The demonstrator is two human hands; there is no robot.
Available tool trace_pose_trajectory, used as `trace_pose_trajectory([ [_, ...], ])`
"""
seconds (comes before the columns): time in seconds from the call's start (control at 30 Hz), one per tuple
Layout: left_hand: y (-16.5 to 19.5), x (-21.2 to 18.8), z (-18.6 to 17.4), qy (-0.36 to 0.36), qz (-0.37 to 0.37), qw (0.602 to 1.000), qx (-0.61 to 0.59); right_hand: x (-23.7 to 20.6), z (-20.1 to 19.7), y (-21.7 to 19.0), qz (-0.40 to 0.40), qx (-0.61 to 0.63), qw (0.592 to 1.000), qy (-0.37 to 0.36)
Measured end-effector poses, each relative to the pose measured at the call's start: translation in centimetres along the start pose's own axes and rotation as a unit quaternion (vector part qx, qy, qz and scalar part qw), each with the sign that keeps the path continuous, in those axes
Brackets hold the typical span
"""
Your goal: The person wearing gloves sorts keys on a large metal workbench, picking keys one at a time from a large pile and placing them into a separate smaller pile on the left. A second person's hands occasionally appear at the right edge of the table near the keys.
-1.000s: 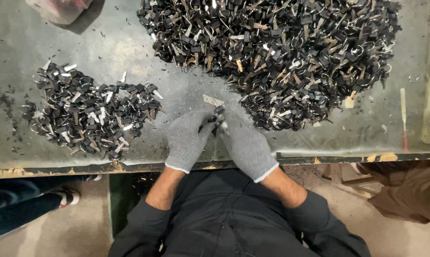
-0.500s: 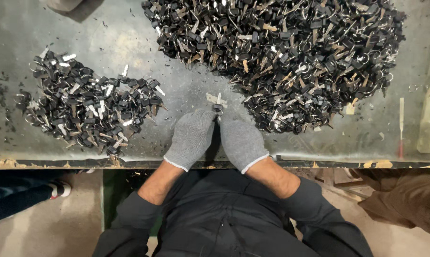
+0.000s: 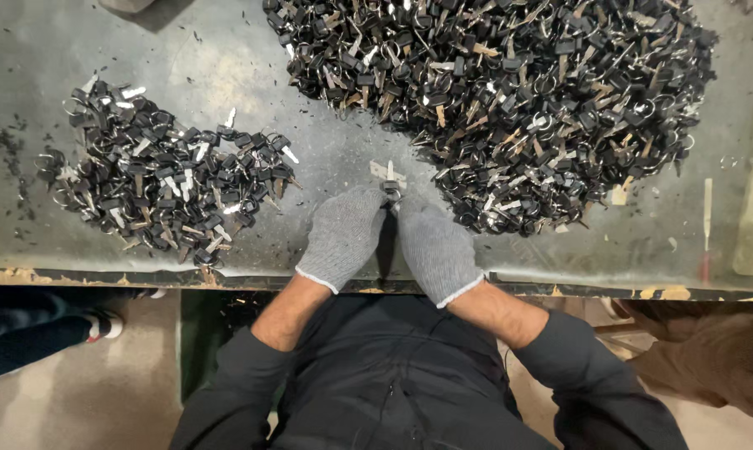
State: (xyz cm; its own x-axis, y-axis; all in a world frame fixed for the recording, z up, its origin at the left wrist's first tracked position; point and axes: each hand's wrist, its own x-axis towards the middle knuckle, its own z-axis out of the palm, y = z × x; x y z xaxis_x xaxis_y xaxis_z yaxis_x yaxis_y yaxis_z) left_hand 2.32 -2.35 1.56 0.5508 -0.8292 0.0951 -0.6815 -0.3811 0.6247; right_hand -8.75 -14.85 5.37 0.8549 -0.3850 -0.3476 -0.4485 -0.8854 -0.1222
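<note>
Hands: left hand and right hand, both in grey knit gloves, meet fingertip to fingertip near the front edge of the metal table, probably so the fiddly work sits close under the eyes.
Left hand grip: fingers curled in and pinched on the small key piece — not open at all.
Right hand grip: same story, fingers bent and closed on that piece from the other side; how much each hand has of it I can't tell, the gloves hide it.
Key piece: a pale blade sticks up past the fingertips, dark part tucked between the gloves, right between the two piles.
Big pile: a huge heap of black-headed keys with rings, just beyond and to the right of the hands, easy to reach.
Small pile: a looser heap on the left, kept well apart from the big one — looks like two separate lots.
Bits: dark crumbs scattered on the tabletop.
Edge of view: someone's shoe on the floor at left.
</note>
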Motion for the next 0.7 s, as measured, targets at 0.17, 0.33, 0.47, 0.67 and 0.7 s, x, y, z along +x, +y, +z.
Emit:
trace_pose_trajectory([
  [0.17, 0.6, -0.3, 0.0, 0.032, -0.018, 0.999, -0.014, 2.0, -0.9, 1.9, -0.072, 0.122, 0.986, -0.089],
  [0.33, -0.2, -0.4, -0.4, 0.016, -0.080, 0.996, -0.038, 2.6, -0.7, 4.5, -0.107, 0.253, 0.957, -0.096],
  [0.47, -0.6, -0.9, 0.3, 0.046, -0.014, 0.999, -0.001, 0.4, 0.4, 2.8, -0.033, 0.208, 0.976, -0.054],
  [0.67, -0.8, -1.3, 1.3, 0.069, 0.058, 0.994, 0.063, 0.7, 0.2, 0.3, -0.044, 0.104, 0.990, 0.078],
  [0.7, -0.9, -1.3, 1.3, 0.058, 0.050, 0.995, 0.064, 1.1, -0.2, 0.6, -0.051, 0.098, 0.991, 0.074],
])
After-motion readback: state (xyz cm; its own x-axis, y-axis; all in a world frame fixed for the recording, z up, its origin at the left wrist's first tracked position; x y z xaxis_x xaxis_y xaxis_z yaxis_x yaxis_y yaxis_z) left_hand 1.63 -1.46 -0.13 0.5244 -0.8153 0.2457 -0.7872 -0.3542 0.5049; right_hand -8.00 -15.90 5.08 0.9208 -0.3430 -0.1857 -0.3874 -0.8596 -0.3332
